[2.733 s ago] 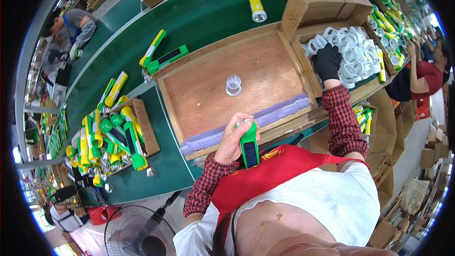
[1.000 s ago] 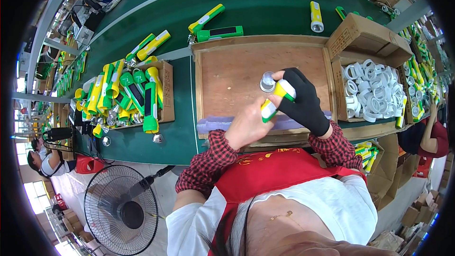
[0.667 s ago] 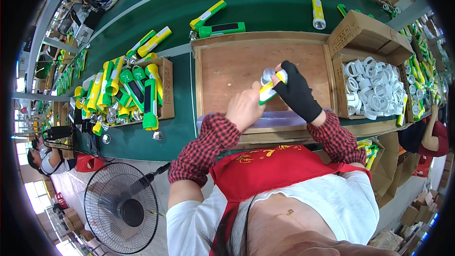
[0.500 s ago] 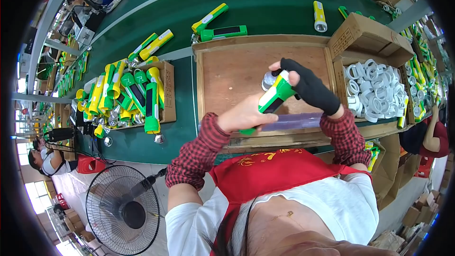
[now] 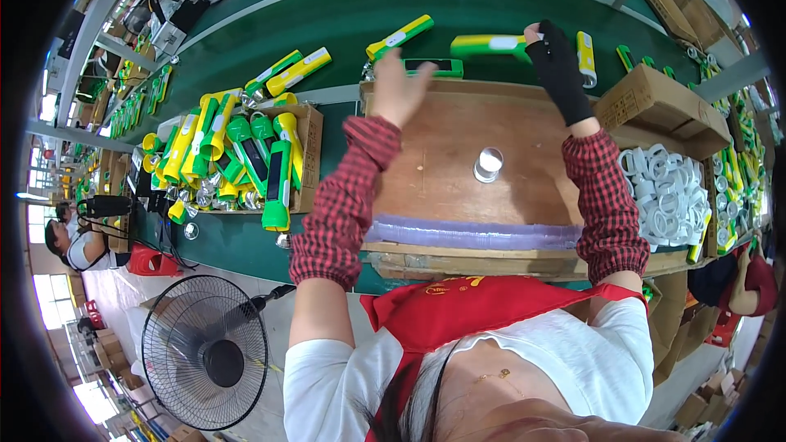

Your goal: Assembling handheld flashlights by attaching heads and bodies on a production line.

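Observation:
My right hand [image 5: 557, 61], in a black fingerless glove, grips the end of a yellow and green flashlight [image 5: 490, 45] above the far edge of the wooden tray [image 5: 524, 98]. The flashlight lies sideways, blurred by motion. My left hand [image 5: 399, 88] is bare, with thumb and fingers apart, at the tray's far left corner. Just past its fingers are a green flashlight with a dark panel [image 5: 442, 68] and a yellow-green flashlight [image 5: 401, 37]; contact cannot be made out. On the tray board sits a round, shiny, clear-topped cup [image 5: 489, 164].
Left of the tray stands a cardboard box [image 5: 311, 147] heaped with flashlights. White rings [image 5: 667, 196] fill a box on the right, beside an open carton [image 5: 663, 110]. A purple strip [image 5: 475, 233] lines the tray's near side. A fan [image 5: 205, 352] stands at lower left; other people work farther off.
My hands have separated. The right one has carried the flashlight away to the far side of the tray; the left has let go and moved far left. The shiny cup now stands uncovered.

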Demonstrator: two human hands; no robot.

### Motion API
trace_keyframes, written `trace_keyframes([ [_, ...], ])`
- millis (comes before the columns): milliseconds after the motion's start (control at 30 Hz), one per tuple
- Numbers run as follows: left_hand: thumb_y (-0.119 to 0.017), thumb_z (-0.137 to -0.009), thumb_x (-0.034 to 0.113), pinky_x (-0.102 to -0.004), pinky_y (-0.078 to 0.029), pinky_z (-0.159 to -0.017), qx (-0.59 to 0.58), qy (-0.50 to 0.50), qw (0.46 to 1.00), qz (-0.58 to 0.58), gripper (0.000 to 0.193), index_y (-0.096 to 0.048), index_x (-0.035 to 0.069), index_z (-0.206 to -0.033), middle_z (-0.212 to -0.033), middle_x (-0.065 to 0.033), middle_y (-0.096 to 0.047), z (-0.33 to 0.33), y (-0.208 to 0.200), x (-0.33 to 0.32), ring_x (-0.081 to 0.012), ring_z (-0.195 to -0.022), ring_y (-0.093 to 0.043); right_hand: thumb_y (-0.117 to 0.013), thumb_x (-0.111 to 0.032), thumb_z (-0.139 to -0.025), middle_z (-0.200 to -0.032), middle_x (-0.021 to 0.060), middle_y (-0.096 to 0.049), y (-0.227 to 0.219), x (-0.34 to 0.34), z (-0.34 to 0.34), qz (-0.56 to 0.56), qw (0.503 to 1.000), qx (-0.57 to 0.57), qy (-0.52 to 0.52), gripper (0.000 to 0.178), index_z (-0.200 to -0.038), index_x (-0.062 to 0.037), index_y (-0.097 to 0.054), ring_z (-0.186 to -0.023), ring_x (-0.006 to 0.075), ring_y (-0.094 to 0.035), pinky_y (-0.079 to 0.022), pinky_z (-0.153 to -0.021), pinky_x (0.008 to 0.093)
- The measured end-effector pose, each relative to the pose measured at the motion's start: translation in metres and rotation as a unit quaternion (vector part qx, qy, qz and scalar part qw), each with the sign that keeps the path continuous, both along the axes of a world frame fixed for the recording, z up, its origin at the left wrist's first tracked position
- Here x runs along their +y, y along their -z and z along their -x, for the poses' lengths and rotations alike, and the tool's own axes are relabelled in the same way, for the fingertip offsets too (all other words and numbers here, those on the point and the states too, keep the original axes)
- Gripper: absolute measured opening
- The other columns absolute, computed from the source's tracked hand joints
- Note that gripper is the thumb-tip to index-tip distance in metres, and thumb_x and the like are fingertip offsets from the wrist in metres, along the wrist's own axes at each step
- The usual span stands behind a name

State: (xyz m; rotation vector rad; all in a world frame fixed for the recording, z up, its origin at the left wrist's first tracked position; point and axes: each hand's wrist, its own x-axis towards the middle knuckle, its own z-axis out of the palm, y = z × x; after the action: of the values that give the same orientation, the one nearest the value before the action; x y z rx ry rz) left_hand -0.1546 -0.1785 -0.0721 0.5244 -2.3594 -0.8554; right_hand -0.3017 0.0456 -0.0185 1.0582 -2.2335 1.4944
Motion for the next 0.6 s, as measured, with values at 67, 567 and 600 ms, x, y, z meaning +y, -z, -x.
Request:
trace_keyframes([
  [67,-0.066,-0.088,0.022,-0.041,-0.059,-0.07,-0.075,-0.018,0.905,-0.419,0.057,-0.039,-0.013,-0.125,-0.104,-0.0301,-0.059,0.016,-0.007,-0.039,-0.0402,-0.079,-0.067,-0.072,-0.024,-0.082,-0.094,0.0187,-0.06,0.024,0.014,0.044,-0.106,0.988,0.107,0.043,0.032,-0.104,-0.0059,-0.056,-0.088,0.0343,-0.059,-0.049,-0.071,0.0406],
  [567,-0.063,-0.092,0.029,-0.0244,-0.046,-0.062,0.045,0.051,0.92,-0.385,0.027,-0.053,0.005,-0.1,-0.081,-0.0017,-0.05,0.063,0.035,-0.033,-0.0092,-0.065,-0.048,-0.069,-0.018,-0.082,-0.095,0.0155,-0.061,0.058,-0.001,0.045,-0.188,0.975,0.094,0.071,0.021,-0.094,-0.003,-0.06,-0.088,0.0327,-0.061,-0.048,-0.074,0.0395],
  [600,-0.064,-0.091,0.03,-0.0253,-0.044,-0.059,0.08,0.066,0.937,-0.334,0.028,-0.055,0.004,-0.097,-0.081,-0.0033,-0.053,0.062,0.036,-0.036,-0.0097,-0.067,-0.05,-0.069,-0.018,-0.083,-0.096,0.0151,-0.062,0.046,-0.01,0.035,-0.161,0.983,0.076,0.035,0.021,-0.094,-0.0023,-0.061,-0.087,0.0313,-0.062,-0.049,-0.073,0.0377],
])
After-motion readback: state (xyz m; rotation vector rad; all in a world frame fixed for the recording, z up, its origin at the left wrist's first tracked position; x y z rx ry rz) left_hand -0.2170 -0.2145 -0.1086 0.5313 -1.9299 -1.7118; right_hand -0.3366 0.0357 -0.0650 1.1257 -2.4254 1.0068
